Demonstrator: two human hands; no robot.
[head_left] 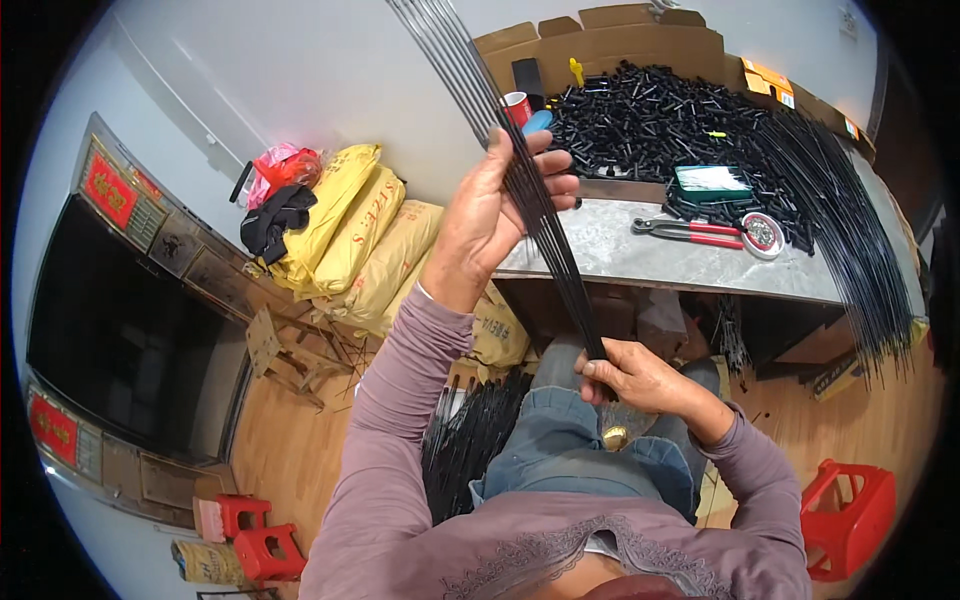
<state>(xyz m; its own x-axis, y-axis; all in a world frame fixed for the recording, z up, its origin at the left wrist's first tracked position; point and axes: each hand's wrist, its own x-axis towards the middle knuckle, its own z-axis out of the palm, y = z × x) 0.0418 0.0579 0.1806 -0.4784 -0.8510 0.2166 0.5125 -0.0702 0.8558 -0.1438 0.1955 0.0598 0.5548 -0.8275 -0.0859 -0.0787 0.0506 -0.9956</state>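
Observation:
A long bundle of thin black rods (pixel 548 235) slants across in front of me, from the upper left down to my lap. Near its lower end, my right hand (pixel 638 375) is closed around the rods. Higher up, the rods cross the palm of my left hand (pixel 492 205), cradled between the thumb and the loosely bent fingers. The rods' top ends run out past the upper edge of the view. More black rods (pixel 470 435) stand in a pile beside my left leg, partly behind my sleeve.
On the grey table (pixel 590 235) lie a heap of short black tubular pieces (pixel 640 125), red-handled pliers (pixel 690 232), a round dish (pixel 762 235), a green tray (pixel 712 185) and hanging black rods (pixel 840 220). Yellow sacks (pixel 345 235) are stacked left. A red stool (pixel 848 520) stands right.

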